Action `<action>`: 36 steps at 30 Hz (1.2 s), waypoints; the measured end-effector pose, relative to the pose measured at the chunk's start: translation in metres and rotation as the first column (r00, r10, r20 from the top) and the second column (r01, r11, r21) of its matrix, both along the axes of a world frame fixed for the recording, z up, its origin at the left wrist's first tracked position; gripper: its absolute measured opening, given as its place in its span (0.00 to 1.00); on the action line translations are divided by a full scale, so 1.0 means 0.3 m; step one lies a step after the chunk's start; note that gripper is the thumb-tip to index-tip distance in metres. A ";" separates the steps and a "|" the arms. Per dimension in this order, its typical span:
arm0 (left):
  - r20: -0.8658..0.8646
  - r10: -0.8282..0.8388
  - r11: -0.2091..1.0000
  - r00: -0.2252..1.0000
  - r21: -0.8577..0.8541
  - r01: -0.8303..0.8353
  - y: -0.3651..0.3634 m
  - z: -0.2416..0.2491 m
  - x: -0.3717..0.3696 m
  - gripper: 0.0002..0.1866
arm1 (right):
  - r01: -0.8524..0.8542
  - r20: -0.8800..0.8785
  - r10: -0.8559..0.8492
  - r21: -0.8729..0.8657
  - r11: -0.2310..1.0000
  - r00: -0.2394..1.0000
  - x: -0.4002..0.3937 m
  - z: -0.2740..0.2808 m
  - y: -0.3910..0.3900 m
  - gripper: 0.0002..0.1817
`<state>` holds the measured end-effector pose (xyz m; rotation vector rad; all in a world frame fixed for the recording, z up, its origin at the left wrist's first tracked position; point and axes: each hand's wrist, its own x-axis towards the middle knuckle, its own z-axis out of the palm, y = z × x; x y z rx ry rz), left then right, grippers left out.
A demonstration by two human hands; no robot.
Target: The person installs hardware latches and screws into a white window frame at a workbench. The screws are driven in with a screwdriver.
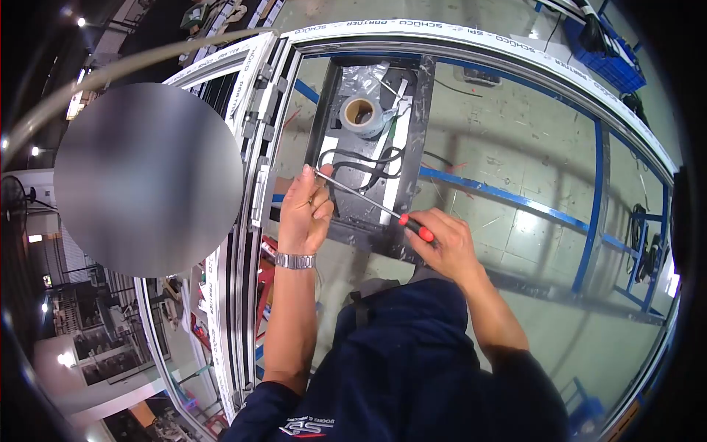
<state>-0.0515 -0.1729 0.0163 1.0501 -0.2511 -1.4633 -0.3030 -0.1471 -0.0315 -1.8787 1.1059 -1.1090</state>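
A screwdriver (pixel 361 196) with a long metal shaft and a red-and-black handle lies slantwise between my two hands. My right hand (pixel 446 244) is wrapped around its handle. At the far end, the thumb and fingers of my left hand (pixel 305 210) are pinched at the tip of the shaft. Whether a small part sits at that tip is hidden by the fingers. Beyond my hands is a dark tray (pixel 353 210) holding a roll of tape (pixel 377 121), black looped strips (pixel 361 158), pale strips (pixel 398 140) and a crumpled clear plastic bag (pixel 361 77).
A large frame with white printed film (pixel 398 28) surrounds the work area, its hinged upright (pixel 258 162) close on my left. Blue metal bars (pixel 508 197) cross below, above the floor. At the upper right stands a blue crate (pixel 607 59). A blurred round patch covers the left side.
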 end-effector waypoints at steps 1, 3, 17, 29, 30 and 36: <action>-0.002 0.015 1.000 1.000 0.027 -0.015 -0.043 -0.008 -0.013 0.09 | -0.017 -0.018 0.017 -0.012 1.000 1.000 -0.020 -0.004 -0.052 0.11; -0.017 0.057 0.998 0.998 0.041 -0.056 -0.115 -0.028 -0.019 0.10 | -0.052 -0.037 0.051 -0.047 0.998 0.998 -0.046 -0.019 -0.151 0.12; 0.018 0.215 0.960 0.976 0.180 -0.215 -0.486 -0.139 0.079 0.06 | -0.179 -0.130 0.179 0.012 0.984 0.975 0.049 -0.087 -0.575 0.12; -0.035 0.356 0.931 0.934 -0.075 -0.357 -1.066 -0.383 0.463 0.13 | -0.133 -0.177 0.144 0.074 0.988 0.974 0.522 -0.210 -1.110 0.11; -0.054 0.367 0.925 0.929 -0.080 -0.371 -1.091 -0.393 0.494 0.13 | -0.135 -0.190 0.146 0.071 0.988 0.971 0.552 -0.215 -1.140 0.11; 0.039 0.428 0.904 0.903 -0.025 -0.427 -1.143 -0.421 0.569 0.12 | -0.187 -0.267 0.189 0.033 0.982 0.945 0.637 -0.206 -1.225 0.10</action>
